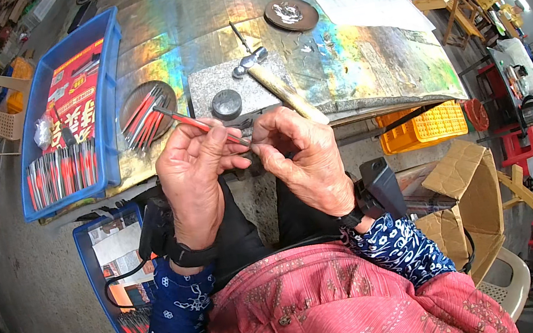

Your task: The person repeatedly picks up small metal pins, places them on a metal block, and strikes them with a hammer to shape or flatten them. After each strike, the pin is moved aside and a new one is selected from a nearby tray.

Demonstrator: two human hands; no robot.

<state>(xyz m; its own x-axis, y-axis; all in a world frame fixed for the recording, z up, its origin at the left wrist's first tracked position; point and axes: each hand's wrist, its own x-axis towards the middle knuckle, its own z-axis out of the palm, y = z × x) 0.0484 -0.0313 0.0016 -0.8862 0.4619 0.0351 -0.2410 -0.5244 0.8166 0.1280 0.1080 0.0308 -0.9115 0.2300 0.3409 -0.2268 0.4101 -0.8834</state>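
My left hand (195, 172) is closed round a slim red-and-black tool (194, 122), its dark tip pointing up and left. Thumb and fingers pinched together, my right hand (304, 160) is at the tool's lower end; anything between its fingertips is too small to make out. Similar red-and-black tools lie in a round dish (166, 88) just beyond my left hand. On a grey speckled slab (201, 84) past both hands are a black round disc (226, 104) and the wooden-handled hammer (281, 89), whose handle reaches the table's near edge. A thin dark pointed rod (239, 37) lies by the hammer head.
A blue tray (112, 87) at the left holds a row of the tools and red printed packaging. Below it is another blue tray (95, 268). A brown dish (311, 16) with white bits sits farther back. A yellow crate (424, 131) and an opened cardboard box (481, 193) are at right.
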